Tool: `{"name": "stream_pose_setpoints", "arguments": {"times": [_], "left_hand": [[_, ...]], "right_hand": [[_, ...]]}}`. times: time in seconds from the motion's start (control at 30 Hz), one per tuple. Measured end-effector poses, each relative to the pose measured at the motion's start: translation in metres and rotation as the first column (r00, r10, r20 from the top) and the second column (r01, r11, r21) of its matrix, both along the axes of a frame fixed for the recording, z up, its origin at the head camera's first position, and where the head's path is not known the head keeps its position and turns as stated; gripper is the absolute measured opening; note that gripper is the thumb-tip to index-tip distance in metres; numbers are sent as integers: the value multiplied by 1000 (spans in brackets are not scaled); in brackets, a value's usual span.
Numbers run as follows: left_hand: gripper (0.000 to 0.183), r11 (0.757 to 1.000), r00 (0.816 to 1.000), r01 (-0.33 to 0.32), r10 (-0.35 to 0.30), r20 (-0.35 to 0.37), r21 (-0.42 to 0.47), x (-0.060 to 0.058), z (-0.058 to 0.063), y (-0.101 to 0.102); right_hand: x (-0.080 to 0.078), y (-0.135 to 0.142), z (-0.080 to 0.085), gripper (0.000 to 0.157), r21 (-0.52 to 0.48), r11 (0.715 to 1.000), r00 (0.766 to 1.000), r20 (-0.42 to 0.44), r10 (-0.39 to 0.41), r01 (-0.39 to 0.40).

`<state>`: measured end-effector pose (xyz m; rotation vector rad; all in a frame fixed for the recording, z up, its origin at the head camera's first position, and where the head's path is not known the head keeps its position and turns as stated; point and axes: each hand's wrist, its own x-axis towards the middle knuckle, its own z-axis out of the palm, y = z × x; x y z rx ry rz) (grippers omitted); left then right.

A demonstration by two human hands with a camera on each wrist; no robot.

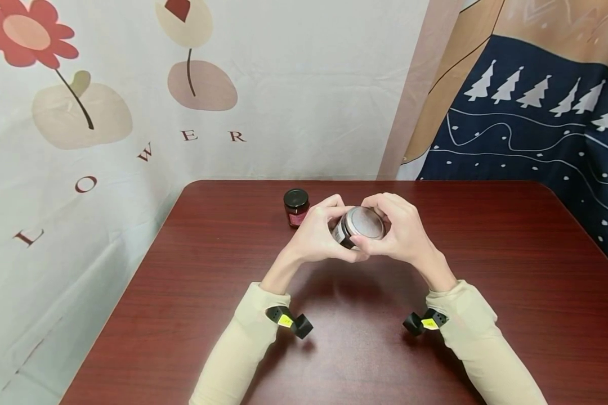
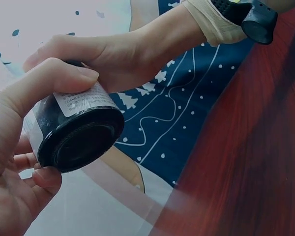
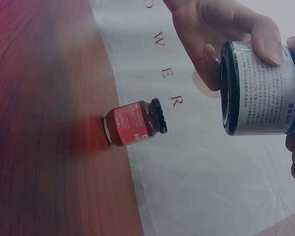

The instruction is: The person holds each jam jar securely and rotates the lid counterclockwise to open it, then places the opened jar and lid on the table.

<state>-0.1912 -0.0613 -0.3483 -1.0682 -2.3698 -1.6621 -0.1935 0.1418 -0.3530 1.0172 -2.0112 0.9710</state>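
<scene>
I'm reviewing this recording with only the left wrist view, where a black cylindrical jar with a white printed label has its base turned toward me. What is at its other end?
Observer: The head view shows a round silvery lid on the black jar.
Operator: My view shows no second container on the reddish-brown wood-grained table. Is there one?
Observer: Yes, the right wrist view shows a small red-labelled, black-lidded glass jar.
Operator: Where is it relative to the left hand?
Observer: In the head view it stands upright just beyond that hand, on the person's left side of it.
</scene>
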Motion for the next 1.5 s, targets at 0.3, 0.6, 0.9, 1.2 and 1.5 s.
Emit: {"name": "stream_pose_setpoints", "arguments": {"times": [0.3,0.6,0.9,1.2,1.5], "left_hand": [[37,992,989,122,-124,76,31,1,4,-6],[34,992,989,126,-126,75,9,2,4,-4],[35,999,998,45,-45,41,11,3,3,-1],[51,996,998,-64,63,-21,-58,4,1,1],[53,981,980,-170,159,-119,-91,5,1,6]], "right_hand": [[5,1,8,51,-21,991,988,79,135,-133],[5,9,13,60,19,985,978,117,170,-173],[5,15,15,73,84,985,975,182,130,-148],[5,16,14,78,120,989,972,227,53,-82],[6,15,10,60,148,989,973,228,-42,8]]}}
